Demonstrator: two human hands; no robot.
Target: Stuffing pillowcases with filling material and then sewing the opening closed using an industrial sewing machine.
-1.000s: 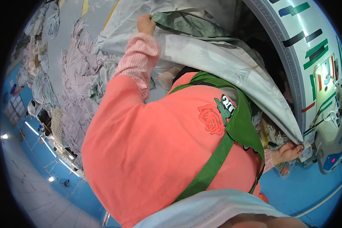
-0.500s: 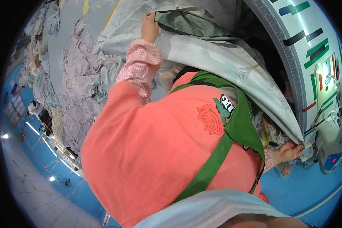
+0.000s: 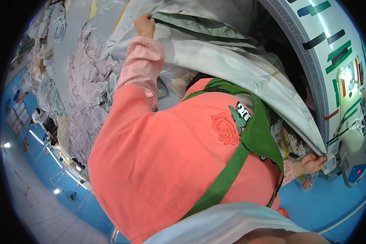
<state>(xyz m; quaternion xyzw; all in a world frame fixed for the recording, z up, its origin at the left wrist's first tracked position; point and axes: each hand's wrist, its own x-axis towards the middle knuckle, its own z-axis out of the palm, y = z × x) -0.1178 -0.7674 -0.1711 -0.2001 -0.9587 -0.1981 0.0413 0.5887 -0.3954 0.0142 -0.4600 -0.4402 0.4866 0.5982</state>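
Observation:
A large pale cloth [image 3: 232,59] stretches across in front of me from upper left to lower right. At the upper left my left hand [image 3: 145,27] is closed, pinching the edge of a grey-green cloth [image 3: 203,27] that lies in a long fold along the pale one. Far off to the right, my right hand [image 3: 311,164] is closed on the tapered end of the pale cloth, close to the machine bed's edge. I cannot tell whether both cloths are one piece. Their middle is drawn out between my hands.
A sewing machine [image 3: 358,150] with a lit panel stands at the right, by a white surface with a curved ruler strip [image 3: 309,61] and coloured tape. Heaps of pale lilac fabric [image 3: 87,81] lie on the grey table [image 3: 75,20] at the left. Scraps [image 3: 290,142] hang below the cloth.
My left hand has moved left and slightly up, pulling the grey-green cloth's edge with it, so the fold looks longer and narrower. My right hand has barely shifted and keeps its grip.

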